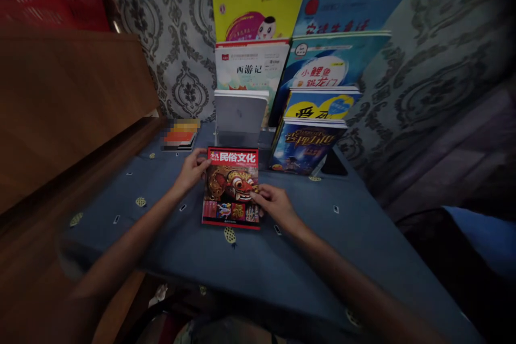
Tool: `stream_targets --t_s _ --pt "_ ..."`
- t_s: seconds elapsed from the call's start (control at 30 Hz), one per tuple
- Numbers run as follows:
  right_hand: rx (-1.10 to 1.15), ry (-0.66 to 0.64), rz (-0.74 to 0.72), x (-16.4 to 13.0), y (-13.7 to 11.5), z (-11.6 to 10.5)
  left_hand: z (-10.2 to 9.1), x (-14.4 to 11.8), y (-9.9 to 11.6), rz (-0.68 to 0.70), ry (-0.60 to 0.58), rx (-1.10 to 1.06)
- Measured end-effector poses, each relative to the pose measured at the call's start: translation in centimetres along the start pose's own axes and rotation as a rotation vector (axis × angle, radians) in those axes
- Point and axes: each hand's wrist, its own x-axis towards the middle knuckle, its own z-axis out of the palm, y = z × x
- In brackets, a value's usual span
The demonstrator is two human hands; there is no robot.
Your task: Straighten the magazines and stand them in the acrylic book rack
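A red book point(231, 185) with a mask picture and Chinese title on its cover is held between both hands above the blue table cover. Its upper left edge is pinched by my left hand point(193, 168), thumb on the front. My right hand point(276, 204) grips the right edge lower down, thumb on the cover; the fingers behind the book are hidden. Just beyond it, a grey book point(241, 115) stands at the front of the left column of a tiered display. A dark blue book point(308, 145) fronts the right column.
Behind stand a white book point(252, 67), a yellow book point(258, 13), and several blue ones. Small books point(180, 135) lie at the table's back left. A dark flat object point(334, 164) rests right of the display. A wooden panel point(72, 102) borders the left; patterned wallpaper point(187, 86) is behind.
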Motion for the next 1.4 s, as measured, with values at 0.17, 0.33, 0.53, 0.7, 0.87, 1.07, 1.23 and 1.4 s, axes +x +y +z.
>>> stream_targets --t_s 0.17,0.33,0.53,0.7,0.87,1.07,1.23,1.4 --pt "-0.631 0.113 0.035 -0.4 1.7 -0.4 0.5 -1.0 -4.5 0.084 -0.044 0.546" --pt "-0.761 0.074 -0.122 -0.1 0.8 0.4 1.4 -2.0 -5.3 0.223 -0.166 0.811" --pt "-0.595 -0.121 -0.437 4.5 -0.4 5.0 2.1 -2.3 -5.2 0.216 -0.199 0.948" --pt "-0.630 -0.210 -0.343 8.1 -0.5 7.6 2.1 -2.6 -5.5 0.218 -0.189 0.953" --pt "-0.701 -0.223 -0.325 8.8 0.6 6.2 2.1 -2.5 -5.4 0.237 -0.182 0.973" --pt "-0.770 -0.151 -0.278 8.2 3.0 2.3 2.3 -2.5 -5.4 0.228 -0.171 1.000" --pt "-0.713 -0.134 -0.240 7.4 4.8 -0.9 2.4 -2.5 -5.5 0.245 -0.152 1.006" --pt "-0.620 -0.132 -0.229 7.2 5.9 -2.2 2.3 -2.5 -5.0 0.230 -0.178 1.022"
